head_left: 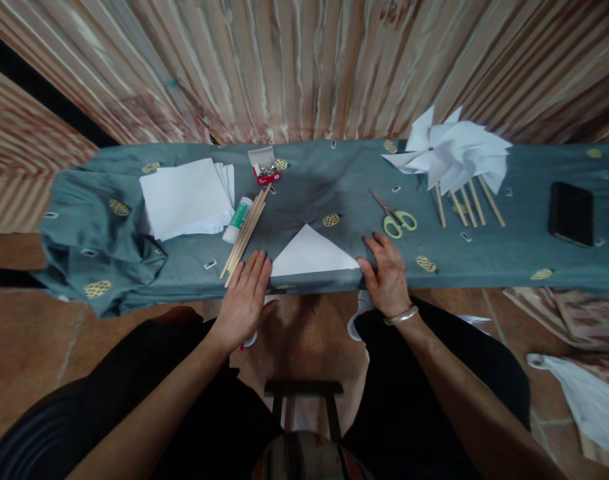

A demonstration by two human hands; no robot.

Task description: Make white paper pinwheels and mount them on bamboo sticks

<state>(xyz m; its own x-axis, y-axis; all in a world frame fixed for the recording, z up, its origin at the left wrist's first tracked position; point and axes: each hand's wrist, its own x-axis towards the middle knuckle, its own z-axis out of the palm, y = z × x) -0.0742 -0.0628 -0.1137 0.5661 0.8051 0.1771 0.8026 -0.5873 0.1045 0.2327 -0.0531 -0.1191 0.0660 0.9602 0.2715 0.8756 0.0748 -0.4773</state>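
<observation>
Paper (312, 255), a white triangle, was laid near the front of the tabletop (329, 183) — judged light, easily creased, best pinched by its corners; left fingers (255, 268) were held together, right fingers (386, 245) apart.

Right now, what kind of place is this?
Probably a little craft corner, though I can't tell whether it's in a home: there's folded paper, scissors and pinwheels on a patterned cloth.

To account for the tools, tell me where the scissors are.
In the head view, the scissors lie right of centre on the patterned cloth, just beyond the right hand and left of the pinwheel sticks.
</observation>
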